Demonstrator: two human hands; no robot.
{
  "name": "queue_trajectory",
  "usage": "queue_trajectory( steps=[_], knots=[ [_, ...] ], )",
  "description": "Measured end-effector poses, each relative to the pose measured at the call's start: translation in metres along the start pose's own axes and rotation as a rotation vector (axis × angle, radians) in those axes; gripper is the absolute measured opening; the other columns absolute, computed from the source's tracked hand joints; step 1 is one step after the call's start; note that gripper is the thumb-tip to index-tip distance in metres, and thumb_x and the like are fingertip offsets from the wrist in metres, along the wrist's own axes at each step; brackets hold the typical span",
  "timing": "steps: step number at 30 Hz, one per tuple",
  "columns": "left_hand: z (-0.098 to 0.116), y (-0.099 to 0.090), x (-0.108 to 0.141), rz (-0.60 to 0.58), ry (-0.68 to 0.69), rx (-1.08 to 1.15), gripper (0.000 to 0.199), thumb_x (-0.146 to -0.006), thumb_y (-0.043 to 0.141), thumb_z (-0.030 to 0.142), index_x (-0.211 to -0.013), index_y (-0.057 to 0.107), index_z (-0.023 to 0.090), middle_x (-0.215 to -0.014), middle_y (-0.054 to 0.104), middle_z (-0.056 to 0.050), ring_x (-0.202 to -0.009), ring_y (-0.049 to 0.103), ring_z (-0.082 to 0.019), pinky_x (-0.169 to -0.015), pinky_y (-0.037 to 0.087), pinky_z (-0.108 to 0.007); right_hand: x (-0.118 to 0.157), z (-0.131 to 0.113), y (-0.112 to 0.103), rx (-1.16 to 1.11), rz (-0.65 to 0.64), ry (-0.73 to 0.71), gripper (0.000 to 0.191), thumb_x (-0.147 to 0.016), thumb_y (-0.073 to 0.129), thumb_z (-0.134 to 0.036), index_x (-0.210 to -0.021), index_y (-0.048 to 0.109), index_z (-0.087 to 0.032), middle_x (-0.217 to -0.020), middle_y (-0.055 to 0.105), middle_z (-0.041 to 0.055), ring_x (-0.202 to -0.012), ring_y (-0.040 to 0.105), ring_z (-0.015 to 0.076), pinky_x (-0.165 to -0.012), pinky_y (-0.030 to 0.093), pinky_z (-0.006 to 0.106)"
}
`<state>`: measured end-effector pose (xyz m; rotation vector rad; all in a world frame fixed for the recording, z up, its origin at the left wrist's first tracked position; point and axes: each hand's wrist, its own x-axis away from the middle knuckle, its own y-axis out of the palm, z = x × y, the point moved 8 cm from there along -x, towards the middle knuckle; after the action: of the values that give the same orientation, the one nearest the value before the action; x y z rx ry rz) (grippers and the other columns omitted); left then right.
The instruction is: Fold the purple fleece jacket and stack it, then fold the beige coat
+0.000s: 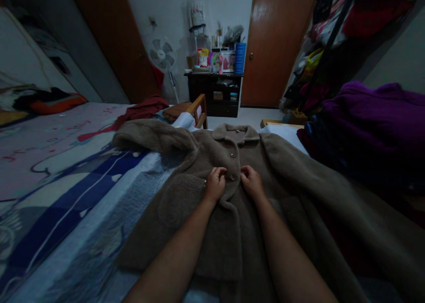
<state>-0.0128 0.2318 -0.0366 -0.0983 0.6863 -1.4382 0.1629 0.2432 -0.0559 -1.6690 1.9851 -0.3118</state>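
A brown fuzzy coat [199, 205] lies spread front side up on the bed, collar away from me and sleeves out to both sides. Its upper button [233, 154] sits on the front flap, and a lower button [233, 177] shows between my hands. My left hand [215, 183], with a ring on one finger, has its fingers curled on the cloth just left of the lower button. Across the flap's edge, my right hand [251, 181] pinches the coat front. The fingertips of both hands are partly hidden. Below them the flap edge is wavy.
Beneath the coat is a light blue quilted cover [96, 232]. A patterned blanket [43, 161] and a dark red cloth [142, 110] lie left. Purple folded clothes [375, 112] are piled right. Beyond the bed stand a wooden chair [200, 110], a fan [162, 55] and a dark cabinet [212, 95].
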Motion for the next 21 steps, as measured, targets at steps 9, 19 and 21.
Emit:
queue_trajectory(
  steps=[9,19,21],
  knots=[
    [0.004,-0.003,0.028,-0.256,-0.09,-0.068,0.036,-0.081,0.056,0.017,-0.117,0.056,0.015,-0.118,0.056,-0.012,-0.113,0.055,-0.022,-0.103,0.042,-0.041,-0.001,0.001,0.006,0.108,-0.07,0.001,0.02,-0.075,0.05,-0.021,-0.089,0.063,-0.019,-0.08,0.065,0.0029,-0.075,0.058,0.018,-0.072,0.043,0.029],
    [0.044,-0.067,0.139,-0.704,0.054,-0.128,0.069,-0.072,0.073,0.046,-0.134,0.05,0.024,-0.146,0.042,-0.01,-0.14,0.03,-0.031,-0.115,0.027,-0.047,0.039,-0.012,-0.001,0.054,-0.178,0.006,0.019,-0.072,0.059,-0.019,-0.091,0.064,-0.017,-0.095,0.063,0.0061,-0.088,0.059,0.0194,-0.082,0.046,0.031],
    [0.047,-0.073,0.153,-0.768,0.076,-0.164,0.083,-0.061,0.08,0.052,-0.133,0.053,0.024,-0.148,0.039,-0.012,-0.142,0.024,-0.034,-0.115,0.026,-0.049,0.051,-0.013,0.0,0.019,-0.205,0.024,0.022,-0.072,0.059,-0.019,-0.093,0.063,-0.018,-0.096,0.063,0.0051,-0.09,0.059,0.0196,-0.084,0.046,0.032]
  ],
)
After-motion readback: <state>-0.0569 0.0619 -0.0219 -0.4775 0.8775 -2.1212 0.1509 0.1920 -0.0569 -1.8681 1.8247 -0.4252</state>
